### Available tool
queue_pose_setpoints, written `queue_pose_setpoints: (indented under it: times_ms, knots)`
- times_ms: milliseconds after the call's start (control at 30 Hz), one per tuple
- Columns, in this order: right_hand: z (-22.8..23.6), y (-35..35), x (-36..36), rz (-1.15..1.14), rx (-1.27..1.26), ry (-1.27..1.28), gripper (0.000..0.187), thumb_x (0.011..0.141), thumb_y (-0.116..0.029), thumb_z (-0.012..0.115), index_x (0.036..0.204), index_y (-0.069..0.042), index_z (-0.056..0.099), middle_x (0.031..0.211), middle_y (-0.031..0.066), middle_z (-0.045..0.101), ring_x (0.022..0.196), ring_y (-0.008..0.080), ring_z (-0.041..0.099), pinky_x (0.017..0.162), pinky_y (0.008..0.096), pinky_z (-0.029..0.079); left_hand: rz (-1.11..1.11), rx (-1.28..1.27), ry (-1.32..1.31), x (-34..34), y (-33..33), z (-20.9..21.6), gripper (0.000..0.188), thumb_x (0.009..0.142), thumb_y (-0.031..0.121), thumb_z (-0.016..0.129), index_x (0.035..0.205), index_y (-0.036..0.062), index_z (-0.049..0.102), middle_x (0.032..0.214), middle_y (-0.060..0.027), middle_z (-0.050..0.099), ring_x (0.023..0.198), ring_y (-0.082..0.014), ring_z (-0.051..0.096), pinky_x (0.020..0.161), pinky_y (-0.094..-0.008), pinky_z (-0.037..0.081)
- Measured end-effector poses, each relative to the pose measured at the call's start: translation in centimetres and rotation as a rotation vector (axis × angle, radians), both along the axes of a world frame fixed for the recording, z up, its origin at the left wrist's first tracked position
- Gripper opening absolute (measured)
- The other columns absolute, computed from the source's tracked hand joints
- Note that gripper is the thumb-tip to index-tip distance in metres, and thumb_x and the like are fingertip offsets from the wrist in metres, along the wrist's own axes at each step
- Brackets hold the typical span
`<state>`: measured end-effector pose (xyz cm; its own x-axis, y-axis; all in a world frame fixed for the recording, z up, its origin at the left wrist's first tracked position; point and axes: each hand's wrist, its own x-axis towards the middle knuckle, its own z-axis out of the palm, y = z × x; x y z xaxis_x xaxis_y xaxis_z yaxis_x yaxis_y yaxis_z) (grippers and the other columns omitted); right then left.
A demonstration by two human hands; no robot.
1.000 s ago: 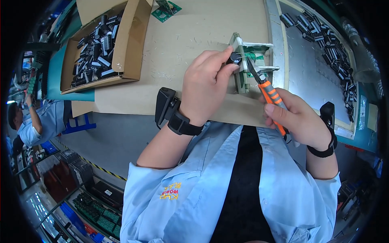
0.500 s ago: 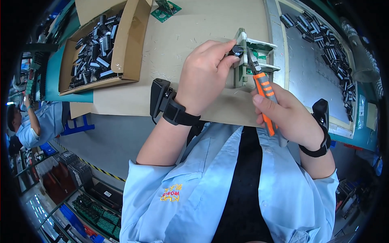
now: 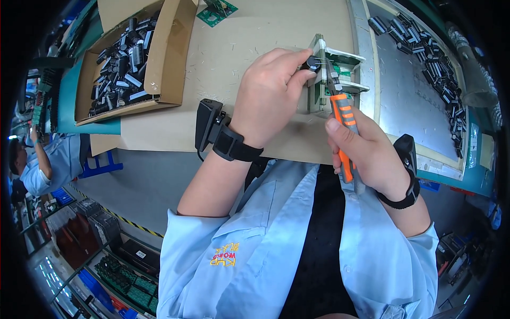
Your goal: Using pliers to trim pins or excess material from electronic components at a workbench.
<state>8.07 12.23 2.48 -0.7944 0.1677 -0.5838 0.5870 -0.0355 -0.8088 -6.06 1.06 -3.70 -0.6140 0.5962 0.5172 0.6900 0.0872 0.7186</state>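
Between the thumb and forefinger of my left hand (image 3: 276, 93) is a dark cylindrical capacitor (image 3: 313, 64), its end turned toward the right. It is held against the left side of an upright fixture made of pale and green boards (image 3: 319, 80). My right hand (image 3: 364, 143) is wrapped round the orange-and-grey handles of a pair of cutters (image 3: 344, 114). Their metal jaws point up beside the capacitor's thin leads, at the fixture; whether the blades touch the leads I cannot tell.
An open cardboard box (image 3: 172, 58) full of capacitors stands at the left. More capacitors (image 3: 438, 74) lie along the far side of a framed metal tray (image 3: 406, 106) at the right. Clipped leads litter the brown work surface (image 3: 223, 58), near a green circuit board (image 3: 217, 13). A co-worker (image 3: 50, 159) is at far left.
My right hand and the cutters have shifted slightly left, and the cutters stand more upright. The left hand keeps its pinch on the capacitor, almost in the same place.
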Motion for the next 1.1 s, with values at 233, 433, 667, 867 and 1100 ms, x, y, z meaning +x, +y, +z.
queue_pose_setpoints:
  times_ms: [233, 433, 667, 867, 1100]
  knots:
    - [-0.5, 0.0, 0.1, -0.024, -0.027, 0.021, 0.031, 0.092, -0.036, 0.053, 0.090, -0.005, 0.047, 0.068, 0.0019, 0.050, 0.054, 0.0109, 0.052, 0.050, 0.0234, 0.043, -0.002, 0.001, 0.011, 0.0, 0.0, -0.1, 0.026, 0.077, -0.001, 0.064, 0.103, 0.0005, 0.065, 0.086, -0.0103, 0.064, 0.071, -0.0176, 0.061, 0.063, -0.0257, 0.049]
    - [-0.6, 0.0, 0.1, -0.026, -0.028, 0.040, 0.031, 0.092, -0.036, 0.054, 0.089, -0.006, 0.047, 0.067, 0.0018, 0.049, 0.052, 0.0102, 0.051, 0.048, 0.0229, 0.042, -0.007, 0.011, 0.024, -0.1, 0.0, -0.3, 0.027, 0.077, -0.002, 0.064, 0.104, 0.0007, 0.065, 0.086, -0.0102, 0.064, 0.071, -0.0176, 0.061, 0.063, -0.0258, 0.049]
    - [-0.7, 0.4, 0.2, 0.005, -0.031, 0.065, 0.030, 0.092, -0.036, 0.054, 0.088, -0.007, 0.047, 0.067, 0.0014, 0.049, 0.051, 0.0100, 0.050, 0.047, 0.0228, 0.043, -0.009, 0.048, -0.016, 0.0, 0.1, -0.4, 0.023, 0.075, 0.001, 0.064, 0.098, -0.0017, 0.063, 0.087, -0.0136, 0.064, 0.077, -0.0296, 0.061, 0.070, -0.0352, 0.049]
    - [-1.2, 0.8, 0.4, -0.014, -0.129, 0.090, 0.031, 0.092, -0.036, 0.052, 0.092, -0.005, 0.049, 0.068, 0.0033, 0.050, 0.052, 0.0113, 0.051, 0.047, 0.0245, 0.045, -0.006, 0.069, -0.018, -0.1, 0.3, -0.4, 0.023, 0.077, -0.001, 0.062, 0.100, -0.0006, 0.063, 0.089, -0.0124, 0.063, 0.076, -0.0253, 0.061, 0.068, -0.0316, 0.050]
    - [-1.5, 2.0, 1.0, -0.094, -0.555, 0.168, 0.037, 0.094, -0.033, 0.044, 0.102, 0.002, 0.049, 0.070, 0.0091, 0.052, 0.053, 0.0174, 0.054, 0.048, 0.0293, 0.050, -0.029, 0.081, -0.151, 0.4, 0.3, -0.3, 0.020, 0.079, -0.001, 0.060, 0.098, -0.0010, 0.062, 0.089, -0.0129, 0.062, 0.077, -0.0267, 0.061, 0.068, -0.0327, 0.050]
